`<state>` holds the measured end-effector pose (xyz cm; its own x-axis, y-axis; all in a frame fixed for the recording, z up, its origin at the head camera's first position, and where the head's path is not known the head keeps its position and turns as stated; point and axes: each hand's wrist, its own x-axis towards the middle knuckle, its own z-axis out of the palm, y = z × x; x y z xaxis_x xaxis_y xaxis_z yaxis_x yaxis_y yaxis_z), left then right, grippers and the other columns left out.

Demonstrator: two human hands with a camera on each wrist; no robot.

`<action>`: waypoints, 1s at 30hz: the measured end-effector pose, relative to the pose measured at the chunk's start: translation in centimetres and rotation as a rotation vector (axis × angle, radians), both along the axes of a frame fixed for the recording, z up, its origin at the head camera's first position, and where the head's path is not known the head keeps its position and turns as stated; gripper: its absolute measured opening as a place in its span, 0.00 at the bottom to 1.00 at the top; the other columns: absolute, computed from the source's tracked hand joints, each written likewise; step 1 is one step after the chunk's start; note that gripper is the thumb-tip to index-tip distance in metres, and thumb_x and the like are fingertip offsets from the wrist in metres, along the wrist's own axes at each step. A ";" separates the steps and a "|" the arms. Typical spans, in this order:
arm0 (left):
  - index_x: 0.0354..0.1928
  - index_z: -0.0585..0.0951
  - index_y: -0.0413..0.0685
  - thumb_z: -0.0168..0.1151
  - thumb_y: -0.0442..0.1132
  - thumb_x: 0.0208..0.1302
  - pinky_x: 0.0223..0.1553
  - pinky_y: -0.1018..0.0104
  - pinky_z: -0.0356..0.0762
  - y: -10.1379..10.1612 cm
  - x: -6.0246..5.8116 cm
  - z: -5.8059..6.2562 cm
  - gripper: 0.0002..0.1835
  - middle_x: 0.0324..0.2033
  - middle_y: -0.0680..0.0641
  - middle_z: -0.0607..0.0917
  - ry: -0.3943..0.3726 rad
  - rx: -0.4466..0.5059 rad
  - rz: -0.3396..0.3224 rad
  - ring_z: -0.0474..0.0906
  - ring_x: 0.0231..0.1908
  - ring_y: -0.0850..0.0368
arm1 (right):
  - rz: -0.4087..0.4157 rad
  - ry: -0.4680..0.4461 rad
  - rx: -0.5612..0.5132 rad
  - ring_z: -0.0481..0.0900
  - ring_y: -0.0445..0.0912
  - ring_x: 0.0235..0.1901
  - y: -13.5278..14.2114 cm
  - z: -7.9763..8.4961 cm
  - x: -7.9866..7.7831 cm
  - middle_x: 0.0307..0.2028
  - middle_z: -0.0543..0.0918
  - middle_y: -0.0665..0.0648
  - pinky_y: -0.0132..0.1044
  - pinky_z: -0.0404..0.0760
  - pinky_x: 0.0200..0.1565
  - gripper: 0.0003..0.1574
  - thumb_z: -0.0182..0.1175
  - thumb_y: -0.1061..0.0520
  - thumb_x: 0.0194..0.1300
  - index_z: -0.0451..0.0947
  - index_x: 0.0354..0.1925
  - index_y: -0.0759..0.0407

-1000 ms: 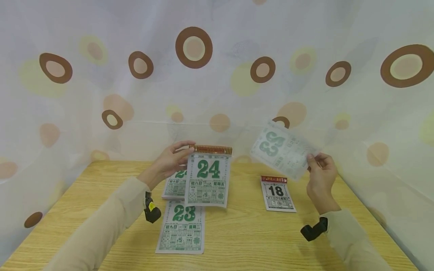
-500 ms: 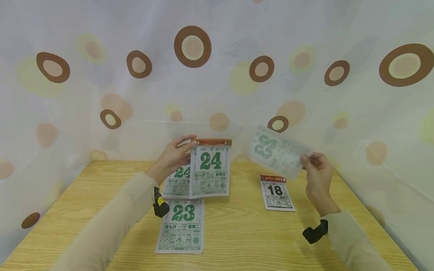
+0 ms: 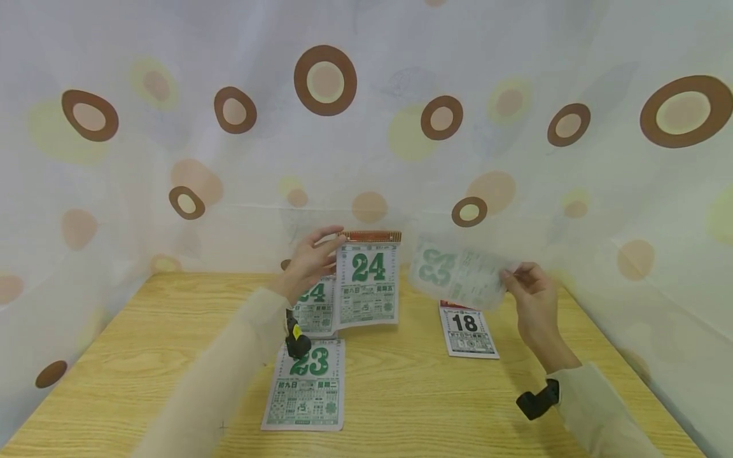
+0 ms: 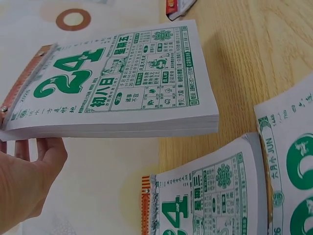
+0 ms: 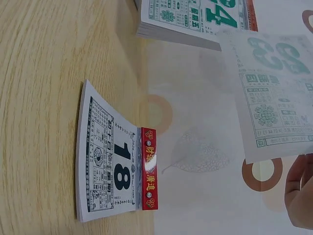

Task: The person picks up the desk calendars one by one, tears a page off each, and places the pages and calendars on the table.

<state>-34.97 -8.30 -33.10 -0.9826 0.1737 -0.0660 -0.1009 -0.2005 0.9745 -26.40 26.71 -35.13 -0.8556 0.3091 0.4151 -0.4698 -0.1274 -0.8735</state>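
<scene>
My left hand (image 3: 312, 262) and right hand (image 3: 531, 304): bare. Left sleeve (image 3: 231, 366), right sleeve (image 3: 598, 407): long, plain beige. My left wrist unit (image 3: 299, 348): black, chunky, yellow patch (image 3: 296, 331) on it. Right wrist unit (image 3: 537, 401): black, bent like an elbow.

The person's left arm in a long beige fabric sleeve (image 3: 223, 375) stretches forward and inward, its bare left hand (image 3: 307, 266) raised in a grip; the left wrist view shows its fingers (image 4: 53, 151) bent, close together. The right arm in a matching beige sleeve (image 3: 601, 407) also angles forward and inward, the bare right hand (image 3: 534, 302) raised well apart from the other, its thumb (image 3: 511, 284) pinching against curled fingers. In the right wrist view only part of that hand shows, at the right edge.
</scene>
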 end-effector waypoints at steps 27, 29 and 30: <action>0.57 0.73 0.53 0.61 0.43 0.59 0.42 0.61 0.74 4.0 -1.4 -2.5 0.23 0.43 0.49 0.81 -0.023 0.023 0.045 0.79 0.32 0.59 | 0.184 -0.009 0.370 0.75 0.35 0.28 -2.3 -3.3 0.4 0.27 0.77 0.44 0.25 0.76 0.28 0.05 0.56 0.70 0.60 0.70 0.35 0.65; 0.57 0.73 0.53 0.62 0.43 0.59 0.43 0.60 0.73 4.2 -1.5 -2.7 0.23 0.44 0.49 0.81 -0.029 0.032 0.056 0.78 0.31 0.59 | 0.190 -0.018 0.396 0.75 0.35 0.28 -2.7 -3.4 0.4 0.28 0.76 0.44 0.26 0.77 0.28 0.05 0.56 0.68 0.60 0.69 0.35 0.69; 0.57 0.73 0.53 0.62 0.42 0.59 0.43 0.59 0.73 4.2 -1.6 -2.7 0.23 0.44 0.49 0.81 -0.029 0.036 0.062 0.78 0.30 0.59 | 0.189 -0.024 0.413 0.76 0.35 0.28 -2.8 -3.4 0.3 0.29 0.76 0.44 0.26 0.77 0.28 0.06 0.56 0.68 0.61 0.68 0.36 0.70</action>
